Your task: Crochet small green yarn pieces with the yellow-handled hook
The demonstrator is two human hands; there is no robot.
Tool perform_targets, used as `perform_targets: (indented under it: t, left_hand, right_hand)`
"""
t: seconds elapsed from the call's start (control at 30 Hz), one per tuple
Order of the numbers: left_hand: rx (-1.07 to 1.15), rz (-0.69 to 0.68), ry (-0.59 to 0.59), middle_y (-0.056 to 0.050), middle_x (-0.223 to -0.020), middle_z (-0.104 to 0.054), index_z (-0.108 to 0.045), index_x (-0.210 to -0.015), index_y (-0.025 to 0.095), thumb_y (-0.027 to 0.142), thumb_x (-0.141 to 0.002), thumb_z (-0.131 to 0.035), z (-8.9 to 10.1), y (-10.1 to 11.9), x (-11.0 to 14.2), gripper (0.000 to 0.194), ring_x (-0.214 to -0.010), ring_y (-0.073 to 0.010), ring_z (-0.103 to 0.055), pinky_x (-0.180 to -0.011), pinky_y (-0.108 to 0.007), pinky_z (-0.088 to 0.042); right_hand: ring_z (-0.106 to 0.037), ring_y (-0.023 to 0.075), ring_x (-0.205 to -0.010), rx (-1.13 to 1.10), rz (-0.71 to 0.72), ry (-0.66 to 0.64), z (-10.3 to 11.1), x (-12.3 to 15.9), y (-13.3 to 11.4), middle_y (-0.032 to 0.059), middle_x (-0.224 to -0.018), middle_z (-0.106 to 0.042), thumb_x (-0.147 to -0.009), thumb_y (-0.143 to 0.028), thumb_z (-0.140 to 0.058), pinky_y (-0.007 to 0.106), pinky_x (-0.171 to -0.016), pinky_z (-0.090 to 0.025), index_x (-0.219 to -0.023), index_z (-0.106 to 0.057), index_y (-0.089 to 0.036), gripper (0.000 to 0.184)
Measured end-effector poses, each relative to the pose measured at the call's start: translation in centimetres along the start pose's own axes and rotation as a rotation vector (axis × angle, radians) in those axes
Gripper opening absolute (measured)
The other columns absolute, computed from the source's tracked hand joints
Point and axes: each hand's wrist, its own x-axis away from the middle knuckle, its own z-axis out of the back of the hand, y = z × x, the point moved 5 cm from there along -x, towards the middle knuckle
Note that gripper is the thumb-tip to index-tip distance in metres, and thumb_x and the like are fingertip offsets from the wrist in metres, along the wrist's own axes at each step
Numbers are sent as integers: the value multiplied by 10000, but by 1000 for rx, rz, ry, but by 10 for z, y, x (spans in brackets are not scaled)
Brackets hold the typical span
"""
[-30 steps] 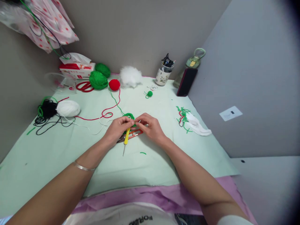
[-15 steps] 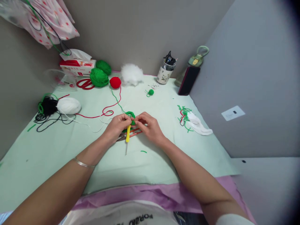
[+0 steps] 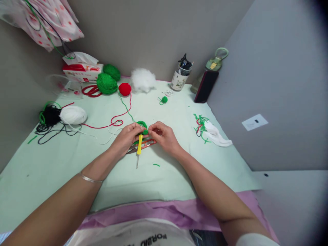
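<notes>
The left hand (image 3: 127,137) partly hides the green yarn bundle (image 3: 141,123)

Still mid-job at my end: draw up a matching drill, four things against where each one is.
Things:
1. Yellow-handled hook
2. Red yarn ball
3. Phone
4. White yarn ball

Places:
A. In front of the green bottle
B. Beside the black yarn
C. At the left hand's fingers
D. Between the green yarn balls and the white fluff

Pairs: 1-C, 2-D, 3-A, 4-B
</notes>
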Motion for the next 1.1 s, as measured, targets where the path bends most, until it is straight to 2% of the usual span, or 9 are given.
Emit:
perform_targets:
  t: [0.17,0.27,0.43,0.67,0.8,0.9,1.0,1.1]
  left_hand:
    - [-11,34,0,8,-780,-698,-593,-765,203,337,-692,-895,1,-5,1,339,-749,-203,-735,-651,-305,-577]
    - [-5,27,26,22,-764,-698,-584,-779,203,306,-647,-913,2,-7,1,369,-683,-184,-721,-582,-270,-537]
    - [24,-54,96,38,-748,-700,-542,-730,195,303,-595,-923,5,-3,-3,418,-678,-138,-710,-673,-252,-532]
    - [14,-87,119,38,-672,-685,-545,-695,191,300,-541,-947,7,0,-6,444,-672,-176,-732,-716,-293,-533]
    - [-3,-98,123,42,-658,-678,-538,-688,195,313,-547,-946,9,-1,-6,447,-658,-179,-728,-727,-306,-537]
    - [-26,-105,127,37,-666,-683,-552,-696,194,316,-563,-944,11,-3,-7,431,-671,-183,-726,-701,-289,-523]
    - [-47,-99,109,26,-681,-693,-580,-708,190,304,-568,-947,10,-5,-7,409,-679,-195,-728,-664,-276,-511]
    - [-41,-95,91,19,-674,-699,-584,-697,190,303,-567,-949,8,-4,-6,404,-693,-210,-738,-671,-282,-525]
  right_hand:
    - [-584,130,-713,23,6,-12,-3,0,-2,4,-861,-614,-884,-254,-608,276,-673,-489,-832,-661,-204,90]
    - [-584,128,-708,47,11,-23,-5,0,-3,0,-849,-607,-880,-248,-603,273,-668,-475,-818,-643,-202,87]
    - [-539,128,-685,102,-3,26,-4,-2,-3,-17,-808,-582,-830,-210,-601,278,-671,-438,-790,-579,-209,45]
    - [-534,140,-674,108,-48,53,4,-4,4,-19,-768,-586,-825,-219,-563,282,-670,-437,-807,-565,-216,18]
    - [-605,140,-690,53,-48,4,7,-3,6,12,-888,-679,-933,-291,-479,284,-688,-495,-991,-594,-211,152]
    - [-629,148,-724,42,-22,-41,3,-2,3,17,-926,-702,-950,-361,-537,276,-687,-505,-1101,-611,-216,221]
    - [-585,142,-695,88,0,-65,-4,-1,1,-11,-792,-668,-911,-281,-601,262,-668,-459,-924,-657,-211,91]
    - [-549,134,-680,161,11,-40,-3,-3,1,-19,-748,-650,-918,-200,-572,262,-683,-428,-835,-660,-201,121]
